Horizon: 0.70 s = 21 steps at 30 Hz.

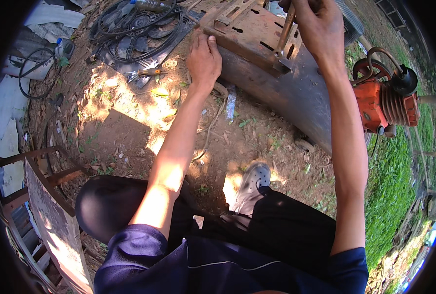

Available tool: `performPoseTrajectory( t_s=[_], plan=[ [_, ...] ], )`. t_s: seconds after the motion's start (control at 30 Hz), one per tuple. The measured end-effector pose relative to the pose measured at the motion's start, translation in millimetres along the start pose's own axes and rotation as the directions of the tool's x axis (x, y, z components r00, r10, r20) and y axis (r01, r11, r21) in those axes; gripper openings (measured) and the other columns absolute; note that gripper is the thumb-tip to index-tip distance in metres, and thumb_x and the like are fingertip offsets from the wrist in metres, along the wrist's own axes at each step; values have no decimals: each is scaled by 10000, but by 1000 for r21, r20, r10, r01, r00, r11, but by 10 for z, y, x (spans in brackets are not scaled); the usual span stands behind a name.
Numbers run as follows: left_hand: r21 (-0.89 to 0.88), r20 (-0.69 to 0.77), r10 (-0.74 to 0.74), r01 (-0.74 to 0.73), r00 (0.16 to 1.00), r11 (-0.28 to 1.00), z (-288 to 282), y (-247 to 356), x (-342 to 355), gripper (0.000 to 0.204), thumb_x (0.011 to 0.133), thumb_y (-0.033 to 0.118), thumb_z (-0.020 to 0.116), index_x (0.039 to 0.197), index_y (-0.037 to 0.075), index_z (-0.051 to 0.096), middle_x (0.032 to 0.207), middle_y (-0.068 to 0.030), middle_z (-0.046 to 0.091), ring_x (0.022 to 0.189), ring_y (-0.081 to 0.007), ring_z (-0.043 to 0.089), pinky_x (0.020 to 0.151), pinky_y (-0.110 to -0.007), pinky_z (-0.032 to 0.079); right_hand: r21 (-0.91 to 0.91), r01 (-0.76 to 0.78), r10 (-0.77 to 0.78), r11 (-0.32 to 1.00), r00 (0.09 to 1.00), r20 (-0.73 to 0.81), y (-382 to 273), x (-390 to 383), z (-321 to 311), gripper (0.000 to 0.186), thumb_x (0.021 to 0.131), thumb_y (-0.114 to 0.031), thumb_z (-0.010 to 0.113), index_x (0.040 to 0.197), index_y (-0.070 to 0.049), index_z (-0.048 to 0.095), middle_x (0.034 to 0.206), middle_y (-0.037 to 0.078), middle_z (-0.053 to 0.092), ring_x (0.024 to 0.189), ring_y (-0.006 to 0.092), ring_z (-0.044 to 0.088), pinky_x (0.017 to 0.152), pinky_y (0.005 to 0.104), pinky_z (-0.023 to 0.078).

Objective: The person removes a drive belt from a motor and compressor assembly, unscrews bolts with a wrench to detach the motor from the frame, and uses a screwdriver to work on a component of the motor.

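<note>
My right hand (318, 27) is closed around a metal rod-like tool (286, 28), whose exact kind I cannot make out. The tool slants down to the near right part of a rusty slotted metal plate (247, 41). That plate sits on top of a dark, rounded metal tank (277, 95). At the plate's near left corner is my left hand (204, 61), its fingers stretched out and the thumb by the edge. No object shows in it. The top of my right hand is cut off by the picture's upper edge.
A black fan shroud (139, 36) with loops of belt or cable lies on the dirt at far left. Beside it is a screwdriver (147, 72). An orange compressor head (387, 105) stands at right. A rusty metal frame (63, 176) is near left; my shoe (254, 181) is below the tank.
</note>
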<state>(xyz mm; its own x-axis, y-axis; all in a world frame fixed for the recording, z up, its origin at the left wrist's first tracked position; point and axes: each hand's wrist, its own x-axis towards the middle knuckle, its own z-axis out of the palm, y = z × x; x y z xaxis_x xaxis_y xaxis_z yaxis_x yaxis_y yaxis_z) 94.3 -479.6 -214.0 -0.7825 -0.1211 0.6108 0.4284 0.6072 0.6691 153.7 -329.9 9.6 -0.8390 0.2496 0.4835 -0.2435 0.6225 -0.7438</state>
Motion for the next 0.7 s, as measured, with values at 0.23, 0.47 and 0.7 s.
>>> performPoseTrajectory(
  t_s=[0.23, 0.47, 0.7],
  plan=[
    [-452, 226, -453, 505, 862, 736, -90, -172, 121, 368, 1028, 291, 446, 1016, -43, 601, 778, -105, 674, 630, -164, 627, 580, -285, 505, 168, -290, 229, 942, 922, 311, 202, -188, -15, 296, 883, -276, 716, 1001, -8, 672, 819, 41, 635, 703, 110, 624, 643, 259, 524],
    [-661, 498, -605, 724, 621, 197, -174, 107, -18, 295, 998, 254, 532, 995, -35, 592, 790, -115, 655, 579, -155, 624, 533, -266, 534, 106, -291, 241, 951, 909, 340, 316, -385, 24, 207, 917, -155, 632, 1026, 19, 658, 842, 78, 675, 699, 118, 658, 619, 240, 527],
    [-749, 568, -636, 649, 522, -136, -209, 188, 24, 248, 967, 180, 569, 1091, -36, 575, 888, -112, 639, 753, -193, 670, 646, -288, 594, -266, 12, 99, 964, 912, 398, 360, -529, 49, 193, 841, -153, 675, 978, -21, 646, 870, 101, 693, 758, 174, 677, 686, 322, 527]
  ],
)
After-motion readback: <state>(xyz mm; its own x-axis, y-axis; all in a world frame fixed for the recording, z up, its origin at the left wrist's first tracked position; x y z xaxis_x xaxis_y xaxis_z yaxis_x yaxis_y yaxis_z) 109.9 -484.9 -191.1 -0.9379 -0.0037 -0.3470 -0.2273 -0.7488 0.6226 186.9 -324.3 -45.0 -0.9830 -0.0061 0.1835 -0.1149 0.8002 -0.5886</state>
